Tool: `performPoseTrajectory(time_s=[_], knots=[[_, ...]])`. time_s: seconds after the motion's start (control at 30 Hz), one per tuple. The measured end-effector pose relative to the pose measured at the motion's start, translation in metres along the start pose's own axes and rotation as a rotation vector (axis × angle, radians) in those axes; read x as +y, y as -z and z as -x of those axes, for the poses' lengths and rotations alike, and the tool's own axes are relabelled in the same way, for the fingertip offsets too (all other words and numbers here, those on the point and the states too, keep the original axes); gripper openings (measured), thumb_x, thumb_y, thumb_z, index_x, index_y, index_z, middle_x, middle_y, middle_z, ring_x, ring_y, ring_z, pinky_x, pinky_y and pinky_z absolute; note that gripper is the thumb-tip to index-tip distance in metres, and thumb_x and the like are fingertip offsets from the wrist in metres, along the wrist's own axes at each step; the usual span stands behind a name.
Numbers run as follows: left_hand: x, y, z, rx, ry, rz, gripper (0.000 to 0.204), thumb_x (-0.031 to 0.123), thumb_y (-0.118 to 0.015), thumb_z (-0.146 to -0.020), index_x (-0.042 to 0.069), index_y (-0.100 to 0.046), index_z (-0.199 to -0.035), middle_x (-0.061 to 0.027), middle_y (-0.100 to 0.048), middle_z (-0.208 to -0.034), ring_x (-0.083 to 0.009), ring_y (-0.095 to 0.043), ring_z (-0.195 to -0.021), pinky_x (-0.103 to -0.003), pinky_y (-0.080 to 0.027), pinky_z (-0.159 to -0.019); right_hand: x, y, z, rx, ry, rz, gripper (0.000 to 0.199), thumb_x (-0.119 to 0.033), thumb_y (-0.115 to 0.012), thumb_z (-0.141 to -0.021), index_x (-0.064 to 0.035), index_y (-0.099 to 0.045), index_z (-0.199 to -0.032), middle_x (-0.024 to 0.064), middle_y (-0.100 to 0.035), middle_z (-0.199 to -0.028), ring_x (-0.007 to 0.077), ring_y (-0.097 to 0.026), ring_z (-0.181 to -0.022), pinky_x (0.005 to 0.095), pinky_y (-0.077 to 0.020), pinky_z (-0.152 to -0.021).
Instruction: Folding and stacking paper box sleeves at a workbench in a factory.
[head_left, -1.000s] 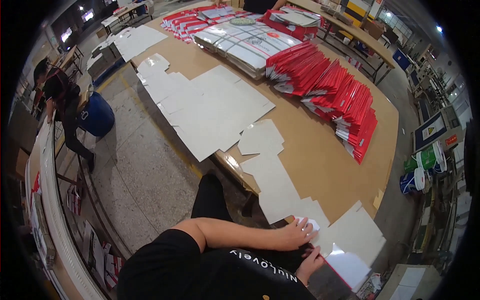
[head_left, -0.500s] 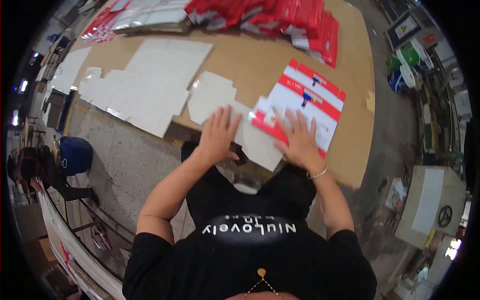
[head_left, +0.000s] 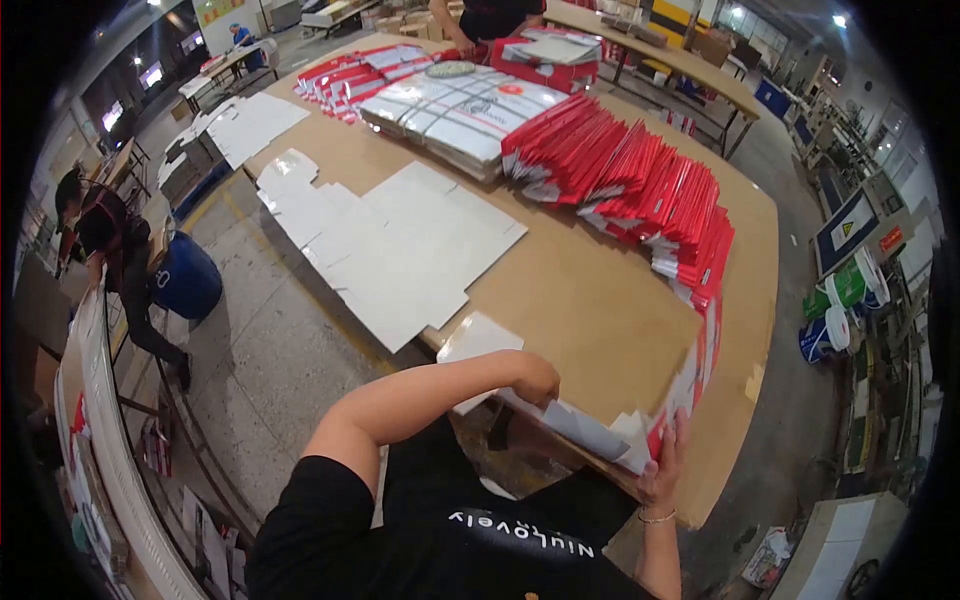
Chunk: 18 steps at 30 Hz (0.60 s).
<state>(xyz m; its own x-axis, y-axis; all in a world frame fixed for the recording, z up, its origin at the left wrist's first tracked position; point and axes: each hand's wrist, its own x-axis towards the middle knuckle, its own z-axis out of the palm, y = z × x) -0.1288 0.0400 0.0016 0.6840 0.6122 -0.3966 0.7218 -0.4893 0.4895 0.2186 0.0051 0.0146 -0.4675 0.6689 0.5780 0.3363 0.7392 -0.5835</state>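
Note:
My left hand (head_left: 537, 380) reaches across from the left, its fingers curled down at the edge of a folding carton (head_left: 580, 425) by the table's near edge. Its fingertips are partly hidden. My right hand (head_left: 664, 468) has its fingers stretched upward against the carton's right end, where red print and white tabs show. A narrow red and white strip (head_left: 690, 375) runs away from that hand along the right. Just left of the carton, a small white card piece (head_left: 480, 338) lies partly under my left forearm.
Flat white carton blanks (head_left: 400, 240) overlap the table's left edge. A long row of red folded cartons (head_left: 640, 180) fans across the back, beside a strapped white stack (head_left: 465, 105). A person (head_left: 465, 30) stands beyond; another (head_left: 115, 240) is at left near a blue barrel (head_left: 187, 275).
My view has tilted up, showing more of the room. My left hand has gone from spread flat to curled at the carton. The carton's printed face has turned out of sight, and my right hand is at its end.

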Motion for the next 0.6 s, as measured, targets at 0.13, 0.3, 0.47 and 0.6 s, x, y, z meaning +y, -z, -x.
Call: performPoseTrajectory(time_s=[0.13,0.3,0.47,0.6], knots=[[-0.019,0.033,-0.033,-0.238,0.007,0.121,0.038,0.042,-0.071,-0.081,0.012,-0.076,-0.104,-0.0110,-0.073,-0.103,-0.0305,-0.067,-0.098,-0.044,-0.051,-0.082,0.003,-0.010,0.002,-0.587,0.008,0.510,0.056,-0.038,-0.059,-0.093,-0.0224,-0.050,-0.145,0.0190,-0.032,-0.157,0.0424,-0.024,-0.147,0.0575,-0.0150,-0.120],[-0.033,0.019,-0.022,0.040,0.151,0.116,0.033,0.036,-0.078,-0.075,0.011,-0.071,-0.095,-0.0084,-0.073,-0.094,-0.0299,-0.069,-0.091,-0.043,-0.052,-0.076,-0.021,-0.021,-0.015,-0.596,-0.064,0.558,0.059,-0.043,-0.070,-0.083,-0.0263,-0.058,-0.138,0.0152,-0.045,-0.142,0.0383,-0.038,-0.133,0.0562,-0.0287,-0.107],[0.027,-0.029,0.021,0.576,0.120,-0.424,0.029,0.020,-0.069,-0.078,0.007,-0.058,-0.101,-0.0116,-0.063,-0.096,-0.0284,-0.065,-0.093,-0.042,-0.049,-0.080,-0.021,-0.039,-0.022,-0.533,-0.140,0.503,0.063,-0.048,-0.071,-0.081,-0.0276,-0.057,-0.139,0.0164,-0.045,-0.140,0.0387,-0.037,-0.132,0.0548,-0.0281,-0.105],[0.054,-0.060,0.077,0.662,0.022,-0.612,0.044,0.022,-0.062,-0.086,0.005,-0.056,-0.126,-0.0124,-0.057,-0.122,-0.0285,-0.058,-0.108,-0.042,-0.047,-0.085,-0.013,-0.037,-0.010,-0.469,-0.082,0.492,0.067,-0.051,-0.071,-0.081,-0.0257,-0.055,-0.141,0.0201,-0.041,-0.145,0.0421,-0.030,-0.139,0.0603,-0.0193,-0.113]])
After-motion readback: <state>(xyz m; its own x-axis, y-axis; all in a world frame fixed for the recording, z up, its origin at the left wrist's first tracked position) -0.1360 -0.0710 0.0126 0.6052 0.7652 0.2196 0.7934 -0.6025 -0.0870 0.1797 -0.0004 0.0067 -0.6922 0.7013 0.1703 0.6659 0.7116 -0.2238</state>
